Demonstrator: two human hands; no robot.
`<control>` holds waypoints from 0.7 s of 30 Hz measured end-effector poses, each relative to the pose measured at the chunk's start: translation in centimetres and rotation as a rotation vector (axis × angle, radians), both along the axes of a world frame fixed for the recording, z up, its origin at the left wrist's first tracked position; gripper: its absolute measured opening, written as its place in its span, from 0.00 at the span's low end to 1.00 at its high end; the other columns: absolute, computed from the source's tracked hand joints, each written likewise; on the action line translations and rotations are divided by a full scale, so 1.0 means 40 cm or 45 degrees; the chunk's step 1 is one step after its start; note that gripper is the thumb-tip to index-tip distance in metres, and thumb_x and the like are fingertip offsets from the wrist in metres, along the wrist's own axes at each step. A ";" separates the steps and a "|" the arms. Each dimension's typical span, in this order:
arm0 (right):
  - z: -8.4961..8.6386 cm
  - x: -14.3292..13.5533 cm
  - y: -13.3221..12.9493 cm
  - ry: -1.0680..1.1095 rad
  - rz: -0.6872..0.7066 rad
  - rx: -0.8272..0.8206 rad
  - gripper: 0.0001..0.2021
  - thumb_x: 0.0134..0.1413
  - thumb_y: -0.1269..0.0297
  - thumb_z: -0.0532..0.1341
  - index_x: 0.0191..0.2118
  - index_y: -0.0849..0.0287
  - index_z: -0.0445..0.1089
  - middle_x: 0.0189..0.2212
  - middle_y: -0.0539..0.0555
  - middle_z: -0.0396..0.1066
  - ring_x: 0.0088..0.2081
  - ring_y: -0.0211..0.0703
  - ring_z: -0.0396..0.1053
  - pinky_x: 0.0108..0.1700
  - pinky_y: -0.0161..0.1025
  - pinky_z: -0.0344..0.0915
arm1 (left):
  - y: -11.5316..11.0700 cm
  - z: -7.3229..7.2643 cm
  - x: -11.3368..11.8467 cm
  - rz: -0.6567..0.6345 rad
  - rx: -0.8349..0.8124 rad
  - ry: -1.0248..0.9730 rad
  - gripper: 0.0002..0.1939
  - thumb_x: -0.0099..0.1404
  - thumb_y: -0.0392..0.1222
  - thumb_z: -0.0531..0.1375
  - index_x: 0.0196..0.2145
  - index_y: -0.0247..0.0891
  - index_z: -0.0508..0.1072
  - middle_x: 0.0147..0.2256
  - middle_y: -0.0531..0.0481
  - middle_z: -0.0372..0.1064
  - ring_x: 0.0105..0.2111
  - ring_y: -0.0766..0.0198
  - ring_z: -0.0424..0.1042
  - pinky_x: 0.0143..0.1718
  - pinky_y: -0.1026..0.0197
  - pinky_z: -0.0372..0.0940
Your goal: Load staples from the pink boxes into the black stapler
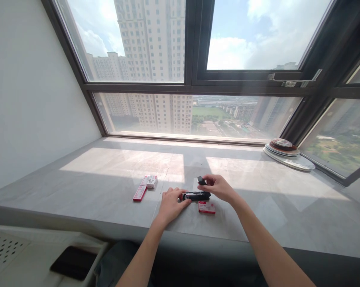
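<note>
A black stapler-like device lies on the grey stone sill, its length running left to right. My left hand is closed on its left end, thumb in front and fingers behind. Just above its right end, my right hand pinches a small black piece; whether that piece joins the device is unclear. A red and white box lies right in front of the device. Farther left are a red flat box and a small white box beside another red and white one.
Stacked plates stand at the sill's right rear, by the window. Below the sill's front edge at the left, a dark flat object rests on a white plastic surface with a perforated part.
</note>
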State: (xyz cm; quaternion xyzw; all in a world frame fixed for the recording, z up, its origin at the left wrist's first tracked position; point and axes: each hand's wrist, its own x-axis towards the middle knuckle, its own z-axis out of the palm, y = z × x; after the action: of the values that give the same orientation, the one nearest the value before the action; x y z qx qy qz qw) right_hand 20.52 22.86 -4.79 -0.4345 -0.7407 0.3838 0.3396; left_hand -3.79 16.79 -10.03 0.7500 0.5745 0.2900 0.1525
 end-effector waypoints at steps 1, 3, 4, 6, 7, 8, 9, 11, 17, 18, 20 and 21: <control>-0.003 -0.022 0.002 -0.089 0.012 0.044 0.22 0.45 0.44 0.70 0.36 0.59 0.78 0.21 0.44 0.57 0.25 0.34 0.52 0.28 0.34 0.48 | 0.000 -0.001 0.000 0.001 0.004 0.008 0.15 0.65 0.54 0.62 0.49 0.53 0.76 0.36 0.52 0.72 0.43 0.53 0.66 0.43 0.54 0.53; -0.010 -0.057 -0.002 -0.248 0.038 0.126 0.19 0.46 0.46 0.70 0.35 0.58 0.79 0.20 0.44 0.59 0.25 0.35 0.54 0.28 0.34 0.48 | 0.001 -0.002 0.002 0.007 0.009 0.023 0.14 0.66 0.54 0.62 0.47 0.52 0.76 0.36 0.52 0.72 0.43 0.53 0.66 0.42 0.55 0.54; -0.012 -0.069 -0.006 -0.315 0.054 0.173 0.18 0.46 0.47 0.70 0.35 0.57 0.79 0.21 0.45 0.61 0.26 0.35 0.56 0.29 0.34 0.48 | 0.000 -0.002 0.003 0.009 0.012 0.028 0.13 0.66 0.54 0.62 0.46 0.51 0.77 0.36 0.52 0.72 0.43 0.53 0.66 0.42 0.55 0.54; -0.010 -0.079 -0.015 -0.422 0.101 0.265 0.15 0.48 0.50 0.69 0.35 0.57 0.80 0.24 0.47 0.66 0.28 0.37 0.60 0.30 0.35 0.50 | -0.001 -0.001 0.002 0.012 0.016 0.033 0.11 0.66 0.53 0.62 0.43 0.50 0.77 0.35 0.52 0.72 0.43 0.53 0.66 0.42 0.55 0.54; -0.006 -0.076 -0.018 -0.459 0.131 0.294 0.14 0.50 0.51 0.68 0.36 0.56 0.80 0.25 0.48 0.68 0.29 0.38 0.61 0.31 0.35 0.51 | -0.002 0.001 0.001 0.015 0.021 0.032 0.11 0.65 0.53 0.62 0.42 0.49 0.77 0.35 0.51 0.72 0.42 0.53 0.66 0.42 0.55 0.55; -0.002 -0.068 -0.020 -0.485 0.166 0.302 0.13 0.53 0.53 0.66 0.37 0.56 0.80 0.26 0.49 0.69 0.30 0.39 0.62 0.32 0.35 0.52 | -0.004 0.003 -0.001 0.017 0.028 0.025 0.10 0.65 0.52 0.63 0.42 0.48 0.76 0.35 0.51 0.72 0.42 0.53 0.66 0.42 0.55 0.55; 0.001 -0.054 -0.021 -0.499 0.192 0.292 0.13 0.55 0.53 0.64 0.39 0.56 0.81 0.27 0.49 0.69 0.30 0.39 0.62 0.32 0.36 0.52 | -0.008 0.007 -0.002 0.022 0.040 0.011 0.10 0.65 0.50 0.63 0.43 0.48 0.76 0.36 0.51 0.72 0.43 0.53 0.67 0.42 0.55 0.56; 0.000 -0.014 -0.019 -0.496 0.189 0.238 0.15 0.57 0.53 0.62 0.41 0.55 0.80 0.28 0.50 0.71 0.30 0.40 0.63 0.33 0.36 0.54 | -0.018 0.018 0.002 0.037 0.082 -0.047 0.12 0.65 0.43 0.61 0.47 0.48 0.75 0.38 0.51 0.72 0.43 0.54 0.67 0.44 0.54 0.58; -0.083 0.104 -0.016 -0.256 -0.175 -0.032 0.25 0.50 0.41 0.65 0.41 0.59 0.78 0.22 0.46 0.61 0.26 0.37 0.57 0.30 0.35 0.52 | -0.064 0.052 0.105 -0.447 0.186 -0.119 0.34 0.57 0.22 0.49 0.53 0.52 0.73 0.51 0.52 0.72 0.52 0.56 0.66 0.54 0.52 0.61; -0.096 0.114 -0.020 -0.192 -0.213 -0.079 0.27 0.50 0.39 0.64 0.42 0.60 0.78 0.21 0.45 0.59 0.25 0.37 0.55 0.29 0.35 0.51 | -0.069 0.054 0.126 -0.571 0.177 -0.079 0.36 0.55 0.21 0.49 0.54 0.53 0.73 0.53 0.54 0.71 0.54 0.56 0.65 0.56 0.52 0.60; -0.113 0.127 -0.036 -0.064 -0.265 -0.149 0.30 0.50 0.36 0.64 0.43 0.62 0.78 0.20 0.45 0.57 0.25 0.36 0.53 0.28 0.34 0.51 | -0.072 0.059 0.148 -0.703 0.146 0.000 0.37 0.56 0.22 0.50 0.56 0.56 0.71 0.58 0.57 0.68 0.57 0.56 0.63 0.58 0.52 0.60; -0.116 0.132 -0.048 -0.008 -0.277 -0.176 0.31 0.50 0.36 0.63 0.44 0.62 0.78 0.20 0.46 0.58 0.25 0.36 0.54 0.28 0.34 0.51 | -0.071 0.062 0.146 -0.697 0.128 0.028 0.37 0.56 0.22 0.51 0.57 0.56 0.70 0.59 0.57 0.67 0.57 0.56 0.63 0.59 0.52 0.59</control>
State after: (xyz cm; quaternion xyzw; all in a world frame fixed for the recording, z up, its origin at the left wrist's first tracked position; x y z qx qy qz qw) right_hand 25.81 20.95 -9.43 -0.5359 -0.6621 0.3932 0.3461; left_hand 2.03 13.96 -7.56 0.8870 0.3370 0.2582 0.1816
